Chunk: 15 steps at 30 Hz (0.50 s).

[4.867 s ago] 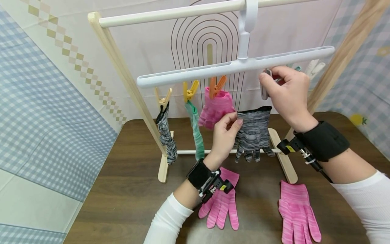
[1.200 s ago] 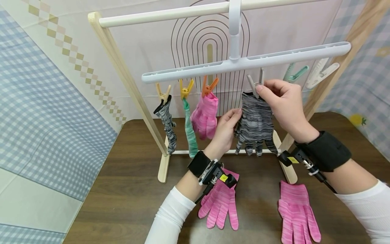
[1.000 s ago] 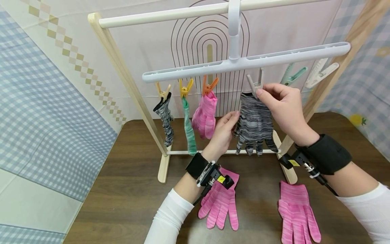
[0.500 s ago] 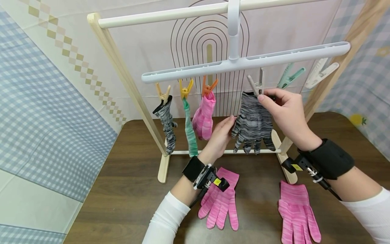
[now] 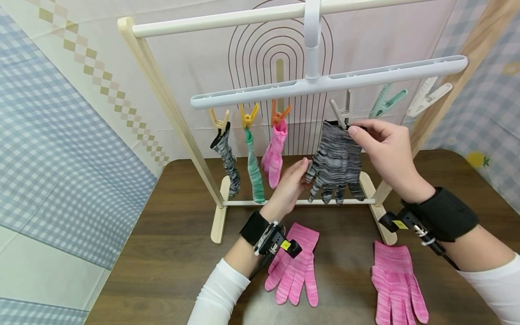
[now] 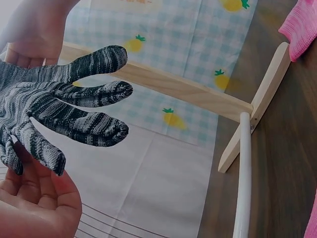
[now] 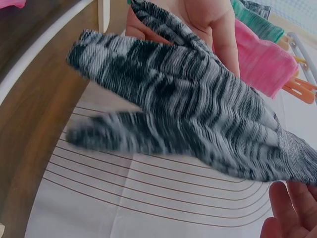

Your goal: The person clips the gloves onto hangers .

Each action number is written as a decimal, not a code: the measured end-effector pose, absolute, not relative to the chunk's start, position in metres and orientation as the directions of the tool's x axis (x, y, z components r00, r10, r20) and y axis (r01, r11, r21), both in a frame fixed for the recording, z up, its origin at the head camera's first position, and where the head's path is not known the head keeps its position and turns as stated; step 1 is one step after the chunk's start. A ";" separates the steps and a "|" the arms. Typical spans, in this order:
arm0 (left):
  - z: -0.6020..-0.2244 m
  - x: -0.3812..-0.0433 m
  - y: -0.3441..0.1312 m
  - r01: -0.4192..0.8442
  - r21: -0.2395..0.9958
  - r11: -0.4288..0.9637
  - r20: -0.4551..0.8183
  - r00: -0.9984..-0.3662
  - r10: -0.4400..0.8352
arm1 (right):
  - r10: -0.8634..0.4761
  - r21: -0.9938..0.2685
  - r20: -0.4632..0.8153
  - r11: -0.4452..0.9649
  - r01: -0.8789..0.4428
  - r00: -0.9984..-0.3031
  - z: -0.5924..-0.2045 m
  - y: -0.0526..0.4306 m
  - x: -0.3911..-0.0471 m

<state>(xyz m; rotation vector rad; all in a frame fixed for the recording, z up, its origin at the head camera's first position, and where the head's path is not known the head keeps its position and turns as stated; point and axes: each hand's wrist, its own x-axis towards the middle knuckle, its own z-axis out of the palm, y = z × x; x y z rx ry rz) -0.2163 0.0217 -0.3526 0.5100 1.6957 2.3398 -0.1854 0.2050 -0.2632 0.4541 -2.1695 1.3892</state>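
Observation:
A grey-and-black striped knit glove (image 5: 338,155) hangs fingers down from a grey clothes peg (image 5: 341,112) under the white hanger (image 5: 365,80). At the right corner of its cuff, beside the peg, my right hand (image 5: 392,151) pinches the fabric between thumb and fingertips. Lower down, my left hand (image 5: 288,187) holds the glove's left edge near an outer finger. The left wrist view shows the left hand's curled fingers (image 6: 37,191) behind that knit finger. Slight blur covers the glove (image 7: 198,99) in the right wrist view.
A striped grey item (image 5: 227,158), a green item (image 5: 254,169) and a pink item (image 5: 275,153) hang from pegs at left. Green (image 5: 386,101) and white (image 5: 428,97) pegs hang at right. Two pink gloves (image 5: 298,266) (image 5: 396,284) lie on the table (image 5: 162,253).
The grey peg, earlier in my right hand, now grips the glove's cuff, and the glove hangs higher. My right hand has moved to the cuff corner. My left hand slid down the glove's edge.

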 end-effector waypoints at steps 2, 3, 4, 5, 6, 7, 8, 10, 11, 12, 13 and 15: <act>-0.352 -0.216 0.021 0.042 0.944 -0.329 0.166 -0.919 0.358 | 0.016 -0.733 0.594 0.423 -0.533 -0.804 -0.262 0.206 -0.185; -0.352 -0.216 0.021 0.048 0.941 -0.334 0.174 -0.918 0.357 | 0.025 -0.734 0.595 0.425 -0.530 -0.803 -0.261 0.207 -0.185; -0.352 -0.216 0.021 0.051 0.939 -0.340 0.178 -0.918 0.354 | 0.035 -0.735 0.597 0.426 -0.528 -0.802 -0.260 0.207 -0.185; -0.352 -0.216 0.021 0.054 0.937 -0.345 0.183 -0.917 0.353 | 0.041 -0.736 0.597 0.425 -0.526 -0.801 -0.259 0.208 -0.184; -0.352 -0.216 0.021 0.056 0.935 -0.350 0.186 -0.917 0.352 | 0.047 -0.736 0.598 0.427 -0.525 -0.800 -0.259 0.209 -0.184; -0.352 -0.216 0.021 0.056 0.934 -0.353 0.187 -0.918 0.349 | 0.051 -0.737 0.600 0.425 -0.526 -0.799 -0.258 0.209 -0.183; -0.351 -0.215 0.021 0.055 0.933 -0.355 0.186 -0.919 0.348 | 0.054 -0.738 0.601 0.422 -0.527 -0.798 -0.258 0.210 -0.183; -0.351 -0.215 0.021 0.049 0.931 -0.361 0.180 -0.923 0.340 | 0.055 -0.738 0.602 0.419 -0.529 -0.797 -0.257 0.211 -0.182; -0.350 -0.215 0.021 0.046 0.931 -0.363 0.176 -0.925 0.336 | 0.055 -0.739 0.602 0.419 -0.529 -0.797 -0.257 0.212 -0.182; -0.350 -0.215 0.021 0.041 0.930 -0.365 0.172 -0.928 0.332 | 0.058 -0.739 0.602 0.419 -0.528 -0.797 -0.257 0.212 -0.182; -0.350 -0.215 0.020 0.039 0.930 -0.366 0.169 -0.929 0.329 | 0.060 -0.738 0.604 0.419 -0.529 -0.795 -0.257 0.213 -0.182; -0.350 -0.214 0.020 0.037 0.929 -0.367 0.164 -0.932 0.323 | 0.069 -0.736 0.609 0.419 -0.532 -0.790 -0.258 0.214 -0.182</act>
